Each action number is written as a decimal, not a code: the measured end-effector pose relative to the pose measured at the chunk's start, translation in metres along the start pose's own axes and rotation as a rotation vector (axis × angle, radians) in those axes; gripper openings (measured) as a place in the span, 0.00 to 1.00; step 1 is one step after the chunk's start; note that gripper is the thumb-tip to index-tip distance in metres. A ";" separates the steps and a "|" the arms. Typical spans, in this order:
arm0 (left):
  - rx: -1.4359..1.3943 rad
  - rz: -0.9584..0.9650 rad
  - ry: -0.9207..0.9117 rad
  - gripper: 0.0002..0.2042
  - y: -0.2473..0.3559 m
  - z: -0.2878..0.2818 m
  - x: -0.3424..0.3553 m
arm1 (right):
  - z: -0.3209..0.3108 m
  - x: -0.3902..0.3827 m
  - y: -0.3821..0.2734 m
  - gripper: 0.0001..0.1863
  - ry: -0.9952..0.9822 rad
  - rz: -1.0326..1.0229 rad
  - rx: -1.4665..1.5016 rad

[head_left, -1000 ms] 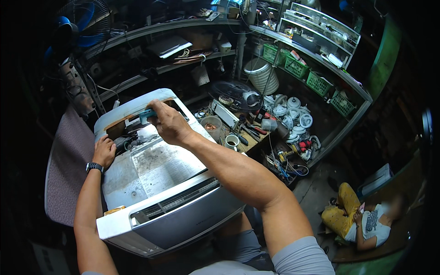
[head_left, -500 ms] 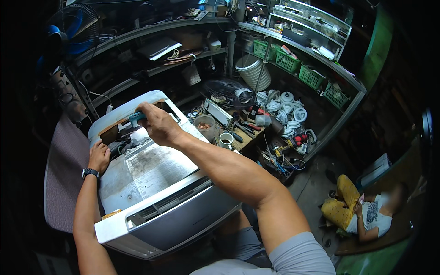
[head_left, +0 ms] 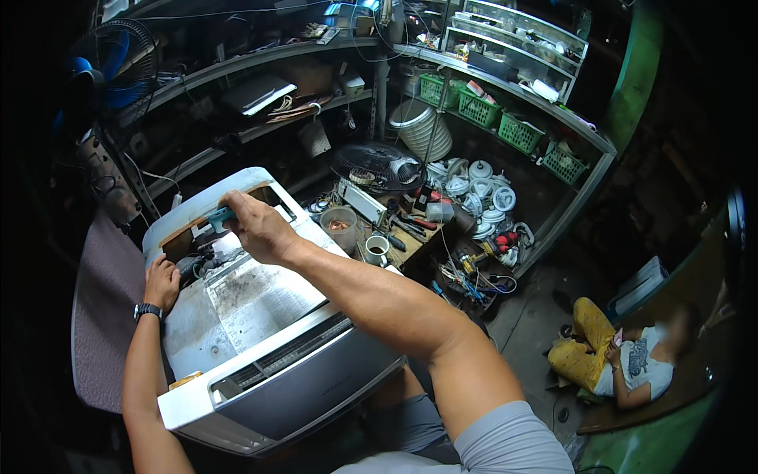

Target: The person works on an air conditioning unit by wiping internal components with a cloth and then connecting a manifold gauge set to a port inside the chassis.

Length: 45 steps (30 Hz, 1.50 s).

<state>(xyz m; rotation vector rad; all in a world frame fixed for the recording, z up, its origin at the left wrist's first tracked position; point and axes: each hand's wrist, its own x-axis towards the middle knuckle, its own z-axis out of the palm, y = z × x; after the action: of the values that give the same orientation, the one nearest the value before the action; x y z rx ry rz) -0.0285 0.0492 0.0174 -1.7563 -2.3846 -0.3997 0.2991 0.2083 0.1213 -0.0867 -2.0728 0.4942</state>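
A white window-type air conditioner (head_left: 264, 296) with an opened top stands in front of me, grimy sheet metal showing inside. My right hand (head_left: 264, 229) is closed around a small teal-handled tool (head_left: 222, 219) over the opening at the far end. What the tool's lower end looks like, I cannot make out. My left hand (head_left: 163, 283), with a dark watch at the wrist, lies on the left rim of the casing, its fingers stretched forward. Beside those fingers is a dark rounded part (head_left: 189, 268) inside the unit.
Right of the unit, a low worktable holds a white mug (head_left: 377, 250), a tub of copper-coloured bits (head_left: 339, 225) and pliers (head_left: 410, 225). White plastic parts (head_left: 482, 197) lie piled beyond. Green baskets (head_left: 521, 132) line a shelf. Another person (head_left: 632, 363) sits at the right.
The whole view has shifted slightly, with things appearing a little further left. My right hand stays over the opening with the teal tool, and my left hand remains on the rim.
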 end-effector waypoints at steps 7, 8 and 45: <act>-0.017 -0.040 -0.026 0.17 0.002 -0.003 -0.002 | -0.003 0.000 -0.003 0.16 -0.019 0.039 0.034; -0.020 -0.037 -0.030 0.16 -0.002 0.000 -0.001 | -0.003 0.000 -0.002 0.17 -0.020 0.033 0.029; -0.002 -0.026 -0.021 0.17 -0.005 0.001 -0.002 | -0.001 0.001 -0.003 0.18 -0.059 0.028 -0.010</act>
<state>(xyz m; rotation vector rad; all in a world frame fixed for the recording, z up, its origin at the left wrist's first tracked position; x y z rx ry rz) -0.0325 0.0459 0.0152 -1.7402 -2.4251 -0.3883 0.2998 0.2058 0.1237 -0.1087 -2.1347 0.5088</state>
